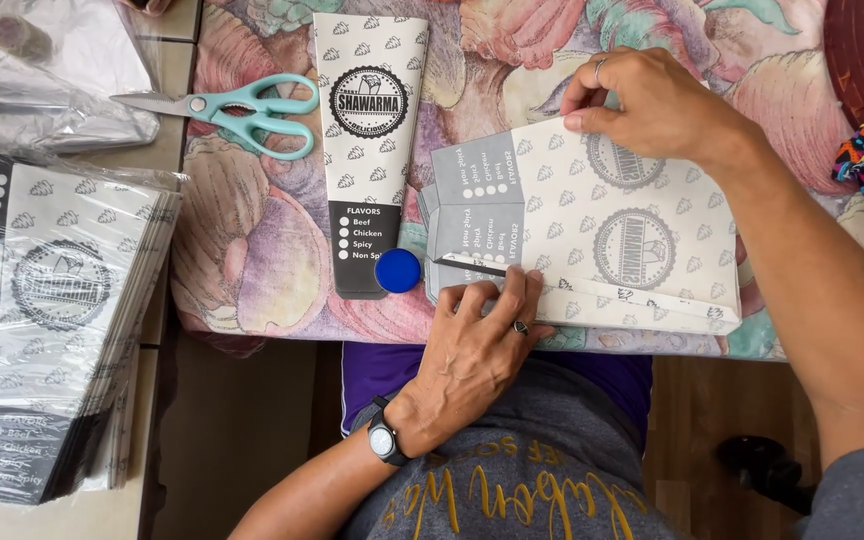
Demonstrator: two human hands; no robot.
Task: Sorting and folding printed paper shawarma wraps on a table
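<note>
Printed paper blank [602, 235]: flat on the patterned cloth [252, 250], lower flap half folded; may crease crooked if slipping.
Left hand [472, 345]: fingers spread, pressing the flap edge.
Right hand [652, 100]: fingertips pinching the top edge.
Clear plastic bag [62, 320]: holds 1 stack of flat blanks.
Scissors [237, 110]: lying well apart.
Blue cap [398, 270]: just beside the blank, could roll off.

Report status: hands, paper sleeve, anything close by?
Left hand pressing the flap of the flat paper sleeve. Right hand pinching its top edge. Blue cap beside it.
</note>
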